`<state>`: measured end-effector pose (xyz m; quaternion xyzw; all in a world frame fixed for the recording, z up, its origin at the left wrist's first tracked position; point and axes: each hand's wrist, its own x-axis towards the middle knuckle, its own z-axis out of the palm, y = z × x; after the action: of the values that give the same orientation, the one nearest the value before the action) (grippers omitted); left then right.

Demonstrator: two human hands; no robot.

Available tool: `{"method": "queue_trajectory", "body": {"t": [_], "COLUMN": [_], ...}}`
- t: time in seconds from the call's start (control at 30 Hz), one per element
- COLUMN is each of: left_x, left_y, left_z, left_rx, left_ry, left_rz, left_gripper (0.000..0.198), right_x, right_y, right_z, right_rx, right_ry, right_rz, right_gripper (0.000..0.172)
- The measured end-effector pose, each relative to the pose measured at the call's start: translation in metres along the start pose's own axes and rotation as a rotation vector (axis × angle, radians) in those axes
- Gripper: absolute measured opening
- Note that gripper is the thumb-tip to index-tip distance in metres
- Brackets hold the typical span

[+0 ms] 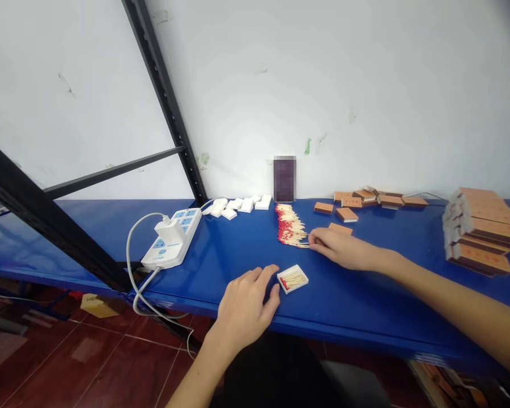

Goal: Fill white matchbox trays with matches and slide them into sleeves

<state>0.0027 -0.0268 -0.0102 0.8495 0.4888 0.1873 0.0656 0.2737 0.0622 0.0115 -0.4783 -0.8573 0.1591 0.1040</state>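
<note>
Red-tipped matches lie in a long pile [291, 226] on the blue table. At the pile's near end my right hand [338, 247] is closed in a pinch on the stick ends of a few matches; how many, I cannot make out. Closer to me sits a small white matchbox tray [305, 279] with several matches inside, their red heads toward the lower left. My left hand [247, 306] is just left of this tray, thumb and forefinger spread around its corner. Whether a fingertip touches it, I cannot tell.
White matchbox trays [246, 205] lie at the back left, beside a power strip [187, 229] with a plugged-in charger. Orange matchbox sleeves [347, 215] are scattered behind my right hand; a stack of them [484, 226] stands far right. A black shelf post [165, 96] rises at left.
</note>
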Motion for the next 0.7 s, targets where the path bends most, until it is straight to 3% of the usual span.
{"method": "queue_trajectory", "body": {"t": [0.37, 0.7], "left_x": [-0.001, 0.000], "left_y": [0.002, 0.000], "left_z": [-0.001, -0.002], "left_rx": [0.035, -0.033], "left_ry": [-0.010, -0.010], "left_rz": [0.009, -0.015], "left_gripper": [0.027, 0.033], "right_x": [-0.006, -0.011], "right_y": [-0.003, -0.007], "right_z": [0.000, -0.005], "right_rx": [0.002, 0.011], "right_ry": [0.023, -0.071], "right_rz": [0.007, -0.059], "right_gripper": [0.025, 0.022]}}
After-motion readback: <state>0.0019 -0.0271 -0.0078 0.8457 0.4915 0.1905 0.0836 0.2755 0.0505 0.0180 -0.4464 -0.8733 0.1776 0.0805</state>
